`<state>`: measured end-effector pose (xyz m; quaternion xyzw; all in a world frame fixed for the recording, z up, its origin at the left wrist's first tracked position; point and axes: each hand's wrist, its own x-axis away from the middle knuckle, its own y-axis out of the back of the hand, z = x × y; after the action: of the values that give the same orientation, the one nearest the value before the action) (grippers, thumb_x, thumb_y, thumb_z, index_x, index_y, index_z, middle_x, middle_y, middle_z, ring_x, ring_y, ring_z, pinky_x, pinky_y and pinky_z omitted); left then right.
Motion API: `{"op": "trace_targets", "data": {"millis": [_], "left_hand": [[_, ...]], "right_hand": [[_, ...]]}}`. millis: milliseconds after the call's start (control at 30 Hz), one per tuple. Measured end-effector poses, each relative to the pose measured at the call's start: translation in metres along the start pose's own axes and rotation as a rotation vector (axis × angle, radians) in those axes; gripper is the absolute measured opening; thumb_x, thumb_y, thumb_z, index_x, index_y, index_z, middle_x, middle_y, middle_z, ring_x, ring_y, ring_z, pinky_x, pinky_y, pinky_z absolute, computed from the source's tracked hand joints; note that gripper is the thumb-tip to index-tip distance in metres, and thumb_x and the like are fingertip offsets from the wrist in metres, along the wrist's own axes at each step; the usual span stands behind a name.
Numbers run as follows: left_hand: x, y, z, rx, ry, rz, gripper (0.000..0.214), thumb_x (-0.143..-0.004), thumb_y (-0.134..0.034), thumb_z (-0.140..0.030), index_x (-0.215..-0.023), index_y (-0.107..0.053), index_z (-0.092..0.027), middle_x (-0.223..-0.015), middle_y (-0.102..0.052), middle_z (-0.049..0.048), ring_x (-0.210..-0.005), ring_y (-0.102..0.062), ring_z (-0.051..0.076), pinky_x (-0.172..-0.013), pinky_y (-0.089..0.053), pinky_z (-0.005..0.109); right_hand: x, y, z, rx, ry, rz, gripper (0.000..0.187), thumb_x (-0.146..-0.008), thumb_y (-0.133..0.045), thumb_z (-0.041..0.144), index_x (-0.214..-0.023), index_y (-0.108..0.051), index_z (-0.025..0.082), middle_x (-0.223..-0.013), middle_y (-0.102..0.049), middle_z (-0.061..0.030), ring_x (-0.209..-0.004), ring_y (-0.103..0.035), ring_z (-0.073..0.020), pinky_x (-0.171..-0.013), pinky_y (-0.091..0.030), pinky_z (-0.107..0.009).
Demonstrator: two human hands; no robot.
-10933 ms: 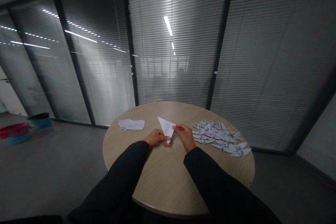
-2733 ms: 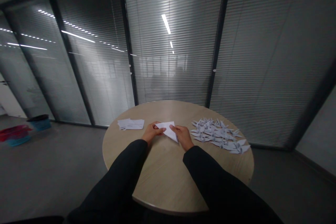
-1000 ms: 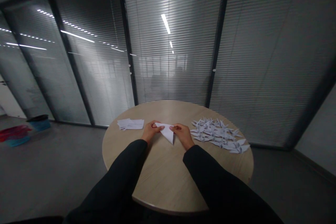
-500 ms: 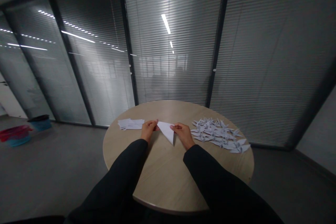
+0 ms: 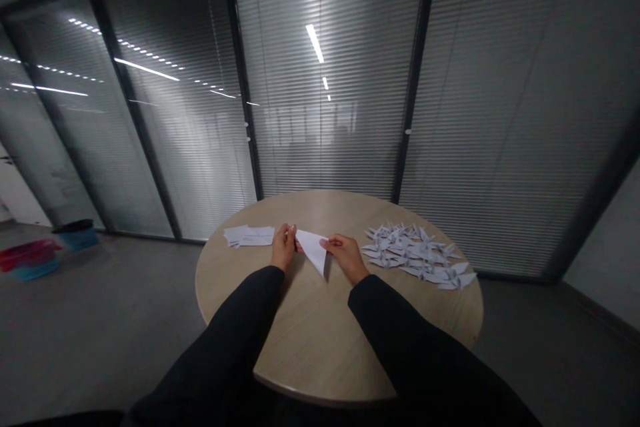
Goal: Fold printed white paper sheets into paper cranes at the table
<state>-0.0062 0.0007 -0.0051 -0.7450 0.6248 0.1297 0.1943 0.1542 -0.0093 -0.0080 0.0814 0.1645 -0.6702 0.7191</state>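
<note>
A white paper folded into a triangle is held just above the round wooden table, its point hanging down toward me. My left hand pinches its left corner with closed fingers. My right hand pinches the right corner. Both arms wear black sleeves.
A small stack of flat white paper sheets lies on the table to the left of my hands. A spread of several folded paper cranes covers the right side. Glass walls with blinds stand behind; coloured bins sit on the floor far left.
The paper went from lying flat under my hands to being lifted as a triangle by its two upper corners. My left hand moved slightly up and left along the edge.
</note>
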Motion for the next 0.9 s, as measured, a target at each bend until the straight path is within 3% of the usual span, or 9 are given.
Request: {"op": "trace_targets", "data": {"millis": [200, 433, 900], "left_hand": [[0.0011, 0.0, -0.0015, 0.122, 0.172, 0.119, 0.045, -0.064, -0.062, -0.059, -0.075, -0.046, -0.018, -0.051, -0.055, -0.0052, -0.043, -0.056, 0.012, -0.044, -0.049, 0.025], [0.0093, -0.0056, -0.0042, 0.117, 0.346, 0.372, 0.051, -0.055, -0.075, -0.05, -0.08, -0.065, -0.007, -0.073, -0.068, 0.0116, -0.062, -0.064, 0.018, -0.064, -0.053, 0.032], [0.0081, -0.0035, -0.0063, 0.016, 0.265, 0.316, 0.046, -0.053, -0.076, -0.048, -0.072, -0.069, -0.007, -0.063, -0.067, 0.0073, -0.049, -0.058, 0.014, -0.055, -0.05, 0.029]], "right_hand": [[-0.0006, 0.0038, 0.0002, 0.001, 0.004, -0.042, 0.033, -0.052, -0.076, 0.044, -0.06, -0.062, 0.016, -0.059, -0.064, -0.0023, -0.058, -0.059, -0.0165, -0.057, -0.046, -0.028], [-0.0012, 0.007, -0.0007, 0.014, 0.036, -0.078, 0.035, -0.052, -0.075, 0.047, -0.062, -0.063, 0.016, -0.059, -0.065, -0.0026, -0.059, -0.06, -0.0174, -0.059, -0.048, -0.029], [-0.0027, 0.0071, -0.0033, -0.049, -0.01, -0.058, 0.035, -0.05, -0.077, 0.044, -0.065, -0.066, 0.015, -0.062, -0.067, -0.0035, -0.06, -0.062, -0.018, -0.062, -0.049, -0.03]]}}
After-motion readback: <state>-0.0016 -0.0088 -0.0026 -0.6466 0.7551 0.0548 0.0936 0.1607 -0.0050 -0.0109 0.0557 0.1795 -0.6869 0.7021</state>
